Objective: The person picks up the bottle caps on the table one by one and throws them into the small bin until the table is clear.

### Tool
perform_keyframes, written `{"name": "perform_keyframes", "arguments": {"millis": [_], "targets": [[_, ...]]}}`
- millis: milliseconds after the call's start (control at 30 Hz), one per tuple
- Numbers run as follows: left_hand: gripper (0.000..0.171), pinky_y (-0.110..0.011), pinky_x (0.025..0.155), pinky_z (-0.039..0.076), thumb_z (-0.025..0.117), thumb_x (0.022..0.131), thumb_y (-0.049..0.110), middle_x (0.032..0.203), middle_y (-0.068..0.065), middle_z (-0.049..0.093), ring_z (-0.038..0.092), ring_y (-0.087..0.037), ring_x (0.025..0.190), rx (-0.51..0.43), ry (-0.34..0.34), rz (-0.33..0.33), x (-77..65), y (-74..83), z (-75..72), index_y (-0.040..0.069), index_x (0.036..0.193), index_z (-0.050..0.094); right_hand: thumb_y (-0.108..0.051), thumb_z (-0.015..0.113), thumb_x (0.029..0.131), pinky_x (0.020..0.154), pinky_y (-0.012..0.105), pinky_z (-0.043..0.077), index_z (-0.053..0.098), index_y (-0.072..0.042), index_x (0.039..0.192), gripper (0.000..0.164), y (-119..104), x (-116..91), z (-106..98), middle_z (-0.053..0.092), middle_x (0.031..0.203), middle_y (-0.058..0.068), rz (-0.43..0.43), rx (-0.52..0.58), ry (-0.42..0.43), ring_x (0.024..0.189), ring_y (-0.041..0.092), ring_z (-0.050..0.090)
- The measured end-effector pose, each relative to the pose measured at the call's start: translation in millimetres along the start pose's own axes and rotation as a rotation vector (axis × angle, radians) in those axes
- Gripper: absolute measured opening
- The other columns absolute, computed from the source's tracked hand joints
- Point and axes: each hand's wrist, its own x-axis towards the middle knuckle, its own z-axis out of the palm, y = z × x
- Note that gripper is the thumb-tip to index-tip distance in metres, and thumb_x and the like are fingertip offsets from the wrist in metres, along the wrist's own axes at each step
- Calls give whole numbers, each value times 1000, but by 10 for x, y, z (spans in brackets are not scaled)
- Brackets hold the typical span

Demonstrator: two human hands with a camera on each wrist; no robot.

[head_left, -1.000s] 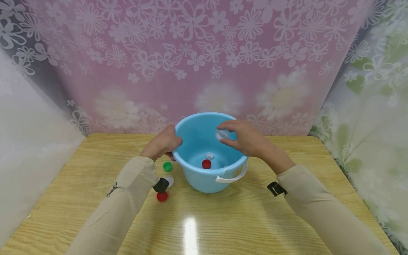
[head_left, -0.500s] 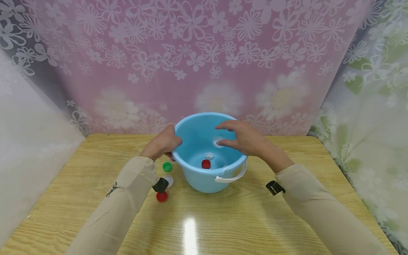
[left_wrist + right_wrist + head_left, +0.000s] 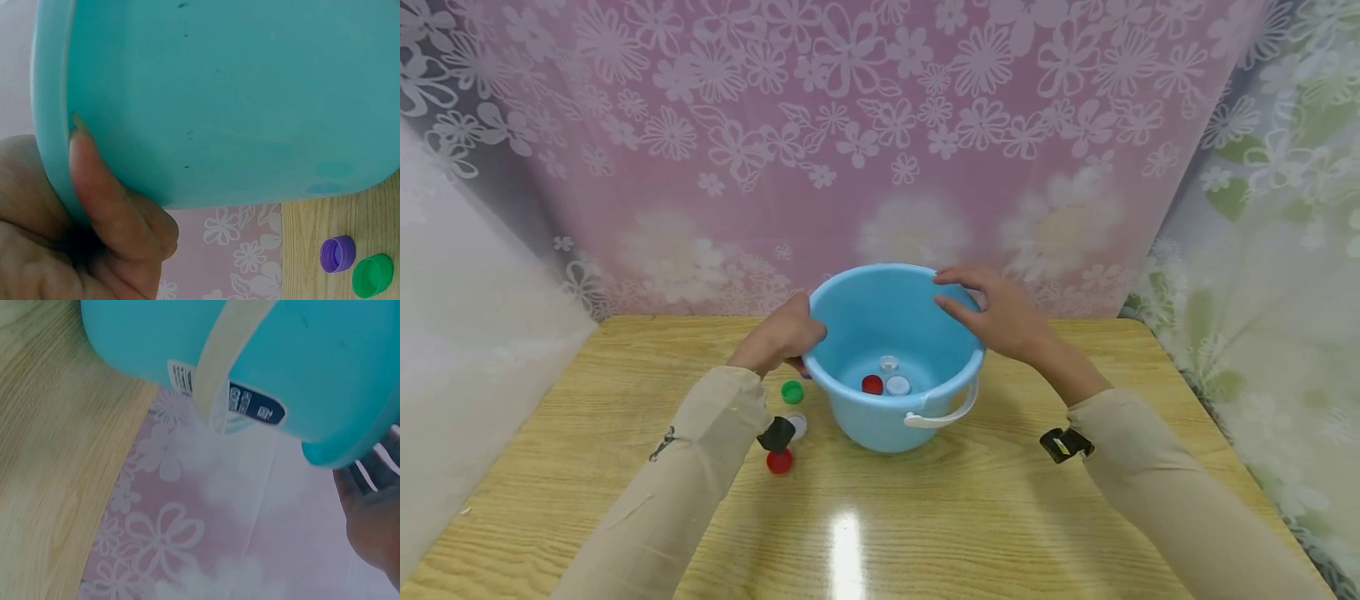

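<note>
A light blue bucket (image 3: 880, 427) stands on the table, its mouth tipped a little toward me. My left hand (image 3: 781, 335) grips its left rim, with fingers curled over the edge in the left wrist view. Over the right rim, my right hand (image 3: 1003, 315) is spread with nothing in it. Inside the bucket lie a red bottle cap (image 3: 872, 384), a white cap (image 3: 898, 385) and a clear-white cap (image 3: 888, 364). Left of the bucket are a green cap (image 3: 792, 392), another white cap (image 3: 798, 425) and another red cap (image 3: 779, 461). A purple cap (image 3: 337, 254) shows beside the green one.
The white bucket handle (image 3: 943, 418) hangs down at the front right. A wooden table (image 3: 940, 525) carries everything. Behind it hangs a pink flowered curtain (image 3: 737, 192), with pale cloth (image 3: 1285, 350) on the right side.
The right hand let go of a white cap, which fell to the bucket's bottom beside the red one. The red cap shifted slightly left. The right hand then moved right, toward the rim.
</note>
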Motion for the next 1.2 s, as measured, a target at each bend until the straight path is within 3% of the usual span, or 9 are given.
{"name": "perform_keyframes", "arguments": {"millis": [233,400,633,867,1000,1100,1200], "targets": [[53,-37,52,57,43,94,3,120,-26,43,65,-27,60,-5,-1,3,-6,6,-8,-3,142,19,-25,56,97,94,52,45,60,-1,124,36,53,-41,-128,52,130,15,17,-34,101,119,34,49],[53,-37,52,57,42,94,3,119,-26,44,65,-27,60,-7,2,9,-10,-13,-18,-3,141,20,-27,53,99,93,50,47,55,-3,130,40,57,-78,-193,48,134,16,68,-52,56,114,35,52],[52,-37,52,57,42,94,3,119,-27,45,65,-26,59,-12,-1,11,-31,-8,-27,-4,141,20,-39,49,99,85,51,50,47,-8,139,51,75,-131,-193,51,132,14,244,-98,-50,108,32,57],[52,-38,53,57,41,94,2,116,-27,45,64,-25,58,-9,2,22,-37,-3,-11,-5,141,20,-32,47,101,79,45,53,56,-5,129,40,123,-152,-102,52,132,16,215,-52,-62,100,28,61],[52,-37,52,57,42,94,2,115,-28,46,64,-26,57,-8,0,17,-37,14,-4,-4,140,19,-29,47,101,76,41,53,60,-2,124,37,109,-158,-71,58,124,16,230,-44,-40,94,26,62],[52,-37,52,57,42,94,3,114,-28,46,64,-26,57,-6,-4,19,-35,18,-3,-5,140,19,-28,48,100,70,38,54,62,-2,120,35,86,-153,-56,64,103,12,254,-46,-31,88,24,63],[51,-37,52,57,42,94,3,113,-27,46,63,-26,57,-5,-5,23,-36,18,0,-5,139,20,-27,48,100,61,35,55,60,-2,121,35,65,-150,-40,65,98,12,291,-5,-36,78,22,64]]}}
